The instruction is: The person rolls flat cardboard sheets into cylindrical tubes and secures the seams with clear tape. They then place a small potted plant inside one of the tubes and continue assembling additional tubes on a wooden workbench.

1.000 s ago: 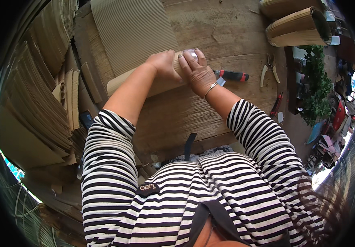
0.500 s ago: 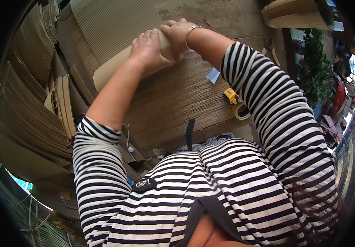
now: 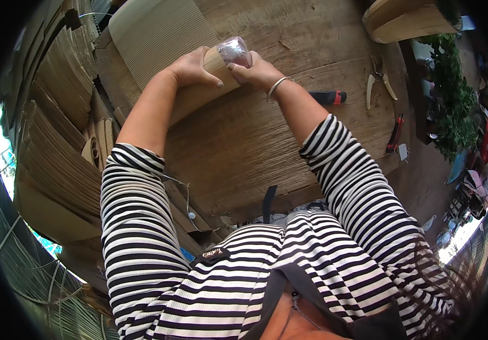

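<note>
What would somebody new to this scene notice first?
Probably the bold black-and-white striped top, filling the lower middle. Next, upper middle, the shiny clear plastic at the end of the cardboard roll, with the left hand on the roll and the right hand at the plastic. Then the green leaves beyond the table's right edge.

Count two hands, left hand [image 3: 192,69] and right hand [image 3: 258,71]; one cardboard roll [image 3: 214,63]; one shiny clear roll [image 3: 233,51]; one flat stretch of corrugated cardboard [image 3: 156,41]; one bracelet [image 3: 274,90]; one pair of cream-handled pliers [image 3: 377,72]; two red-and-black tools [image 3: 395,134]; one wide cardboard tube [image 3: 405,21]. Stacked at left, probably dozens of cardboard sheets [image 3: 57,164], too tightly packed to count surely.
</note>
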Demonstrator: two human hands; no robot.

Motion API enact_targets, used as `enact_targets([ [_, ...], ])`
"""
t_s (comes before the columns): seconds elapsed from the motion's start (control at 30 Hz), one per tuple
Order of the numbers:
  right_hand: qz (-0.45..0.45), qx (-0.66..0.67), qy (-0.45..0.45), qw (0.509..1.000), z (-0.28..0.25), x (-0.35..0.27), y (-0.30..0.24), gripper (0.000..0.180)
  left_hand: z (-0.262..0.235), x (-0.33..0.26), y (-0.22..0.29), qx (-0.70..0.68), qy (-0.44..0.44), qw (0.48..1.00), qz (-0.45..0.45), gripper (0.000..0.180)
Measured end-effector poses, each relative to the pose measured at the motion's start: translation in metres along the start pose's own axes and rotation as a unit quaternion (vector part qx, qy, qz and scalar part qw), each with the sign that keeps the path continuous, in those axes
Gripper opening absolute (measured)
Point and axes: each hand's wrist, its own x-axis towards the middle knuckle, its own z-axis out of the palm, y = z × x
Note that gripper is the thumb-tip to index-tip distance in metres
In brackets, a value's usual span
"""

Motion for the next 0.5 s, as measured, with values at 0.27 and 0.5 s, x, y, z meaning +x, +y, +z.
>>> enact_targets([
  [0.27, 0.069, 0.103, 0.028, 0.992, 0.012, -0.079, 0.043, 0.076, 0.082, -0.052, 0.046, 0.055, 0.021, 0.998, -0.012, 0.11],
  [0.5, 0.145, 0.134, 0.042, 0.979, 0.015, -0.233, 0.134, 0.082, 0.217, -0.119, 0.087, 0.093, -0.019, 0.994, 0.053, 0.102],
])
